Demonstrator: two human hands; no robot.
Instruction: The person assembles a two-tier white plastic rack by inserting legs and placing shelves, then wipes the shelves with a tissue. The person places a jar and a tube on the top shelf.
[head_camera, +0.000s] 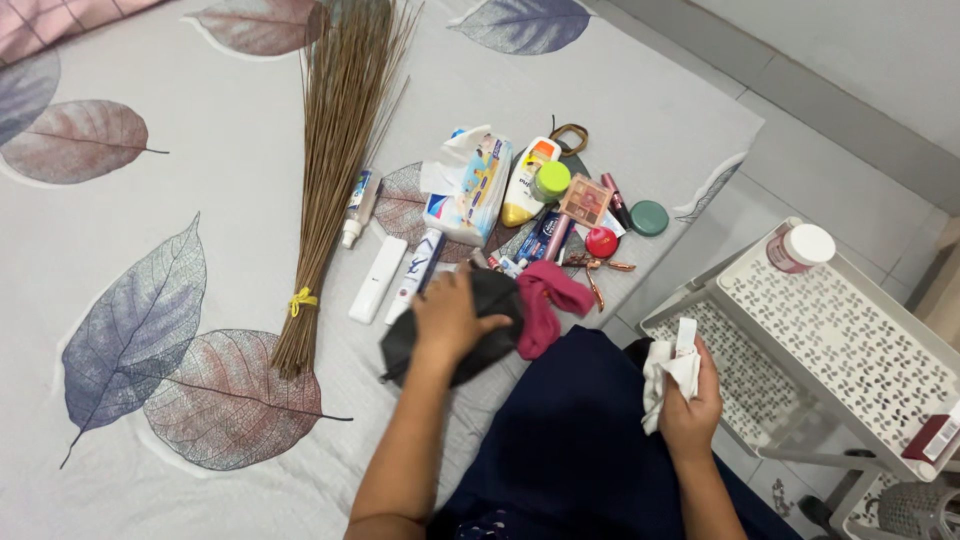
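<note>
Arms: bare, no sleeves showing | hands: left hand (447, 318) and right hand (692, 405) without gloves | clothing: dark navy fabric garment (565, 440) over lap

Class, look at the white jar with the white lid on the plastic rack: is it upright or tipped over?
Upright: the jar stands on the rack, lid on top.

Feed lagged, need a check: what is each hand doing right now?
Left hand: fingers closed on the black pouch.
Right hand: closed around a white cloth.

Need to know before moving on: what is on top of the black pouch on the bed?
The left hand lies on the black pouch; a pink cloth is beside it. Anything inside is hidden.
</note>
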